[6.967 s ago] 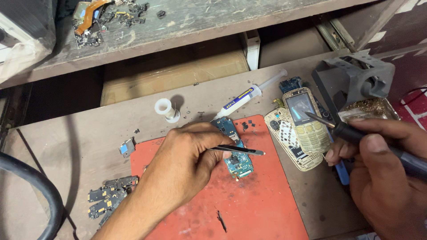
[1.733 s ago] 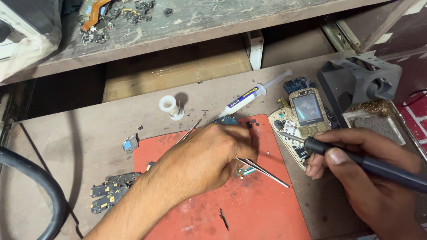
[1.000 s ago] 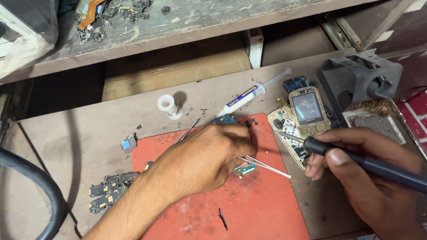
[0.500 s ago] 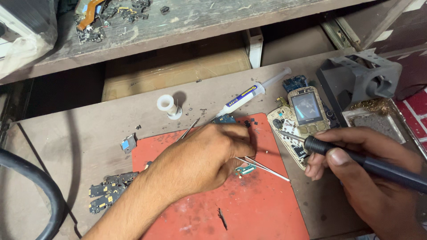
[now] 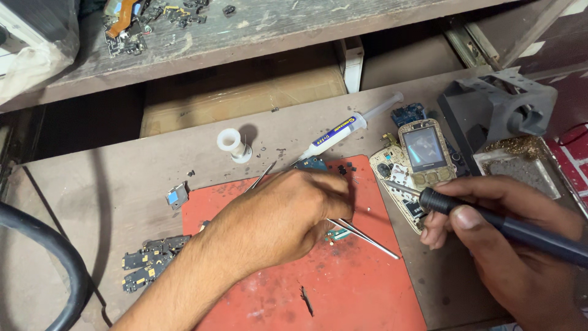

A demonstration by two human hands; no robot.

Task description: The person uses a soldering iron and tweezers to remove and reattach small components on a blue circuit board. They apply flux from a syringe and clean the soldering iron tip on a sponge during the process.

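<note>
Small green circuit board [image 5: 336, 233] lies on the red work mat [image 5: 361, 288], just beside and partly under the left hand [image 5: 275, 214]. That hand's fingers are curled closed around metal tweezers [image 5: 366, 236], whose tips run out to the right across the mat, close to the board. The right hand [image 5: 514, 245] is wrapped in a pen grip around a dark soldering iron [image 5: 490, 222], its tip hanging over an opened phone [image 5: 416, 168] with a small screen, at the mat's right edge.

To do this step well, I judge that the tweezers should pin the board flat and steady, with the left wrist braced on the mat, so the iron's tip meets only the intended joint and nothing nearby.

Beyond the mat lie a syringe of paste [image 5: 343, 130], a small white spool [image 5: 232, 144], loose dark boards [image 5: 147, 262] at the left, and a grey iron stand [image 5: 499, 110].
</note>
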